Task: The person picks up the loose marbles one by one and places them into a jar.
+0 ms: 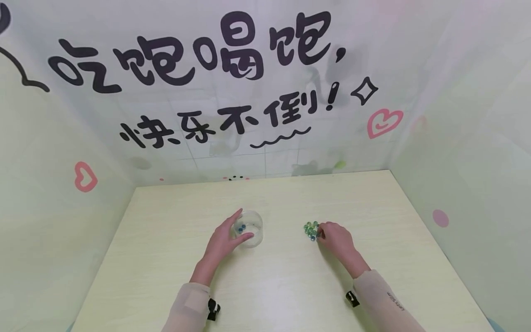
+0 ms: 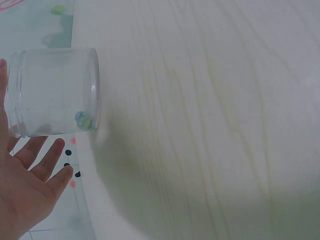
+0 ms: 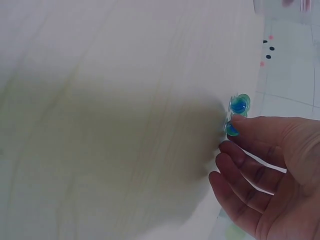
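A clear round jar (image 1: 255, 238) stands on the table, a few blue and green glass marbles (image 2: 84, 120) at its bottom. My left hand (image 1: 224, 237) grips the jar near its mouth, thumb on the near side and fingers beyond; in the left wrist view some fingers spread away from the wall. To the right, a small cluster of green and blue marbles (image 1: 310, 229) lies on the wood. My right hand (image 1: 338, 240) is at the cluster's right edge. Thumb and forefinger pinch a blue-green marble (image 3: 232, 130), partly hidden by the thumb; the other fingers curl loosely.
The pale wooden table (image 1: 265, 286) ends at a back wall (image 1: 249, 161) printed with black writing and hearts. Light side panels (image 1: 469, 184) rise at left and right. Between jar and cluster runs a stretch of tabletop.
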{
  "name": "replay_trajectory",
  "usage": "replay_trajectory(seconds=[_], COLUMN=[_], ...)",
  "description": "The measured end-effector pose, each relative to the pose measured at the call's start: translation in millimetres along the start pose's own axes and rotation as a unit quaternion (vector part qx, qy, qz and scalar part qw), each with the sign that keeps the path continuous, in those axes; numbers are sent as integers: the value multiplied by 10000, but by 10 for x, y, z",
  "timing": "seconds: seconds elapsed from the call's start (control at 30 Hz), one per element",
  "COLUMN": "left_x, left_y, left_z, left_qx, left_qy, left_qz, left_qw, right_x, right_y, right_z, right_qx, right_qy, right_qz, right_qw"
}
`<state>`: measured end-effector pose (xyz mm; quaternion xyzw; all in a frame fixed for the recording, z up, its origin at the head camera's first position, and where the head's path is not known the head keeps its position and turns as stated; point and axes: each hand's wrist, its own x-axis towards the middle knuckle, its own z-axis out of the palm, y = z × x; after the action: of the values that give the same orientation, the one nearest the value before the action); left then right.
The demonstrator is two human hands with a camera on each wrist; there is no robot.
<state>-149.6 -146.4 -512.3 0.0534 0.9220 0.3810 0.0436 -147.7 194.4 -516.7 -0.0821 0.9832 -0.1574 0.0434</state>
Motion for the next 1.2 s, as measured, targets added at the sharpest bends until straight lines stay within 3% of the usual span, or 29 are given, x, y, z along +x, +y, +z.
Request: replay_trajectory(seconds=[1.2], left_x=[-5], left_y=[16], left_z=[-10], left_qx=[35], left_qy=[-17], left_qz=[67], left_qw=[10000], right_x=[-56], right_y=[-47], right_z=[-69], right_qx=[38], right_qy=[384], right_qz=[-29], right_qw=[9993])
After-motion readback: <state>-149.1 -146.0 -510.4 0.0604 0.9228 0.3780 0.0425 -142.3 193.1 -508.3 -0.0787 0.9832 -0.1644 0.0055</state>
